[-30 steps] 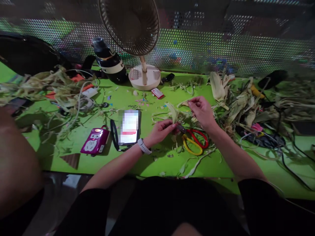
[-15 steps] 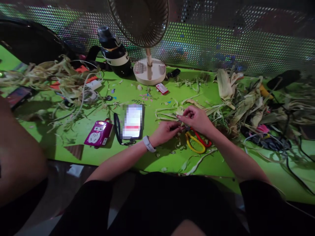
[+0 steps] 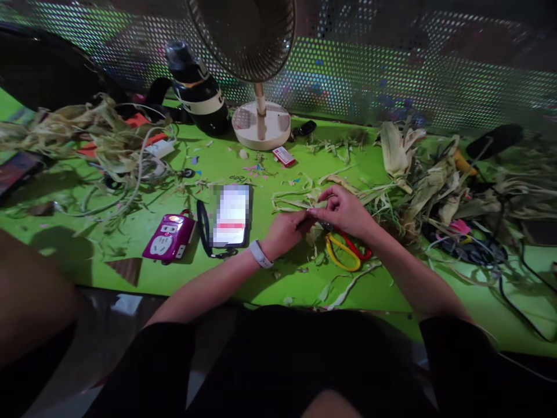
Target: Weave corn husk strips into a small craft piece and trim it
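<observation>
My left hand [image 3: 285, 231], with a pale band on its wrist, is closed with its fingertips meeting those of my right hand [image 3: 342, 209]. Between them is a small piece of pale green corn husk [image 3: 321, 204], pinched by my right thumb and fingers. My left fingers are bent and partly hidden, and they seem to hold the same husk piece from below. Split husk strips [image 3: 289, 203] lie on the green table just beyond the hands. Under my right wrist rest scissors with one yellow and one red handle [image 3: 343, 255]; their blades are mostly covered.
A phone [image 3: 230, 216] and a purple power socket [image 3: 169, 237] lie left of my hands. Behind stand a fan [image 3: 261, 125] and a black bottle [image 3: 202, 96]. Dried husk piles [image 3: 439, 186] and cables flank both sides. Another person's limb [image 3: 35, 290] is at left.
My left hand has turned and its fingers have curled in closer to my right fingertips. The husk piece shows more clearly between them. The whole view has shifted slightly.
</observation>
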`<action>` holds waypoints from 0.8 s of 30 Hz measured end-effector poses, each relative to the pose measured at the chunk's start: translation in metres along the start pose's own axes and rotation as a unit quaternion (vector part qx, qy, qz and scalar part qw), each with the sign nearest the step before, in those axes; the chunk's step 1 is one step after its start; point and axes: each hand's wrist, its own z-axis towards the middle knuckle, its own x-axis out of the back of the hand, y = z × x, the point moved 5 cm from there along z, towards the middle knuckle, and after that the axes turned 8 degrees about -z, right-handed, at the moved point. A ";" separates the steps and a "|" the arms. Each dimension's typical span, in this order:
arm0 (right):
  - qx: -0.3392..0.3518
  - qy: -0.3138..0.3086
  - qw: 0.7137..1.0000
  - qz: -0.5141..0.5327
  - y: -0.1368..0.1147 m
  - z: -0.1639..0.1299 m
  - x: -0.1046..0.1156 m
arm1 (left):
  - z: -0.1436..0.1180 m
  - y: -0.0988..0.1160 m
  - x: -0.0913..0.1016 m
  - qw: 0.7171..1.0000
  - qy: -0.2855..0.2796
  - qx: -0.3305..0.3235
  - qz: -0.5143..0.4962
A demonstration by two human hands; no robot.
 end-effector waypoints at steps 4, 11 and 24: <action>-0.005 0.038 0.999 0.012 0.002 0.000 0.007 | 0.000 -0.002 0.002 0.999 0.016 -0.007 0.030; -0.023 0.042 0.999 -0.012 0.002 0.001 0.006 | 0.000 0.000 0.004 0.995 0.036 -0.026 0.084; -0.031 0.036 0.991 0.125 -0.002 0.000 -0.002 | -0.001 -0.006 -0.013 0.943 -0.066 0.137 -0.295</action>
